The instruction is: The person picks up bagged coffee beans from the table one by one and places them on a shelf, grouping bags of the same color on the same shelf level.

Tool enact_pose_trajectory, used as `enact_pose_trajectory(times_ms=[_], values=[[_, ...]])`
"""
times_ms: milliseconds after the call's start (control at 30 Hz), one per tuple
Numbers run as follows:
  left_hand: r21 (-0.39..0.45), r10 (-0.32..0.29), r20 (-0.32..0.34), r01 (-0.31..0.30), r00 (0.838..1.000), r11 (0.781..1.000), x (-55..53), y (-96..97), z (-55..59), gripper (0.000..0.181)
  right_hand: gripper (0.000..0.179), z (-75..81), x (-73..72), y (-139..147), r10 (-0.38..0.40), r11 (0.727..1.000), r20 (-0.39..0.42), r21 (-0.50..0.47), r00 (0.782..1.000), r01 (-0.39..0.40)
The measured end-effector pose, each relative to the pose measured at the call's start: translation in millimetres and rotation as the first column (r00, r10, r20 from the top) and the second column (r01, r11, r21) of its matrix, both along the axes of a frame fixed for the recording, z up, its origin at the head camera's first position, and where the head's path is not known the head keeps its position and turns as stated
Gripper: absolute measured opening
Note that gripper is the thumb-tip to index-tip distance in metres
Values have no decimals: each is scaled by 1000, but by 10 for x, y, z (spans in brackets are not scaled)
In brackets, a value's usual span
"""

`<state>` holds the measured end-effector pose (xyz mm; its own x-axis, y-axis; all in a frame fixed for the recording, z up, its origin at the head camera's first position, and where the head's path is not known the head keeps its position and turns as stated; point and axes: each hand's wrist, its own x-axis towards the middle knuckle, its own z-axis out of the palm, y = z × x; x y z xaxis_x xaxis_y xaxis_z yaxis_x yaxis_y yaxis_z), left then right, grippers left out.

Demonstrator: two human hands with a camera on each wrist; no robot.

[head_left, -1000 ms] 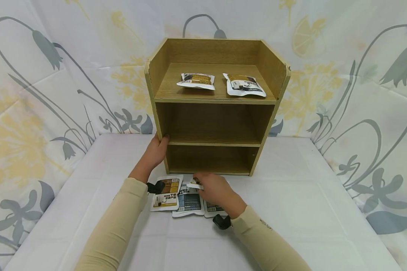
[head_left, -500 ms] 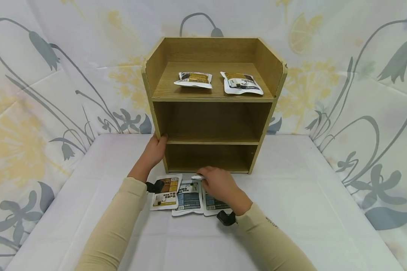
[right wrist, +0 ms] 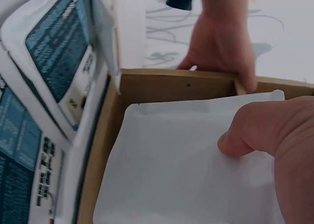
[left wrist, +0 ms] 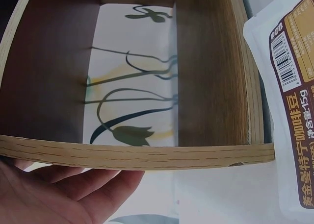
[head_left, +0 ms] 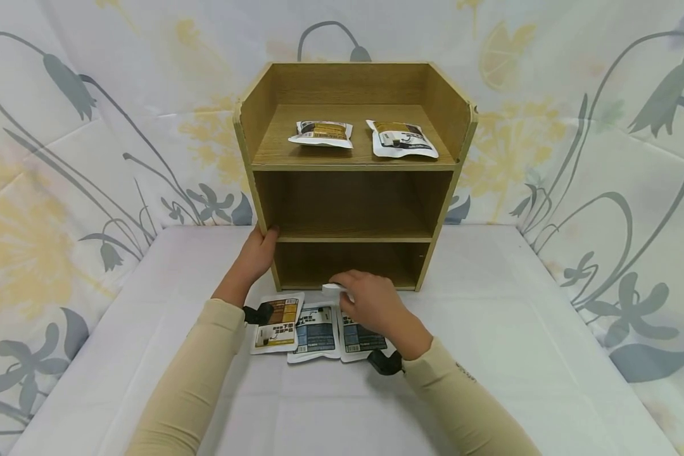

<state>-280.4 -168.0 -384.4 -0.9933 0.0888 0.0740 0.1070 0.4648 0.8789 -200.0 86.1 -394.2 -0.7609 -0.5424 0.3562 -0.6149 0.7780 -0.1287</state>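
Observation:
My left hand (head_left: pixel 256 258) grips the left side panel of a small wooden shelf (head_left: pixel 353 168), thumb by the middle board. In the left wrist view its fingers lie along the outside of that panel. Between the thumb and fingers of my right hand (head_left: pixel 380 308) is a coffee bean packet (right wrist: pixel 176 160), its plain white side showing in the right wrist view. This packet is at the front of the bottom compartment, seen nearly edge-on from the head. Below it on the table lie a brown-and-yellow packet (head_left: pixel 278 328) and two blue packets (head_left: pixel 316 334), edges overlapping.
Two yellow-and-white packets, one at the left (head_left: pixel 322 133) and one at the right (head_left: pixel 403 139), lie on the top shelf. A white cloth (head_left: pixel 490 304) covers the table, and a flower-printed curtain (head_left: pixel 547 95) hangs behind and at both sides.
My right hand has lifted the packet off the row on the table and moved it forward to the bottom compartment's opening. The left hand keeps its grip on the shelf.

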Motion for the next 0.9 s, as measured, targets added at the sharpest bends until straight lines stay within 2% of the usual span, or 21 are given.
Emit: enact_pose_trajectory(times_ms=[400,633,900], values=[[2,-8,-3,8,1000,1000,-10,-9,15,64,29,223,89,20,50,996,-117,-70,992,-59],[-4,-17,9,17,1000,1000,-4,-12,20,66,28,387,133,22,89,983,-206,-139,974,-120],[-2,-14,7,15,1000,1000,13,-6,14,65,29,504,134,37,90,968,-282,-199,955,-150]])
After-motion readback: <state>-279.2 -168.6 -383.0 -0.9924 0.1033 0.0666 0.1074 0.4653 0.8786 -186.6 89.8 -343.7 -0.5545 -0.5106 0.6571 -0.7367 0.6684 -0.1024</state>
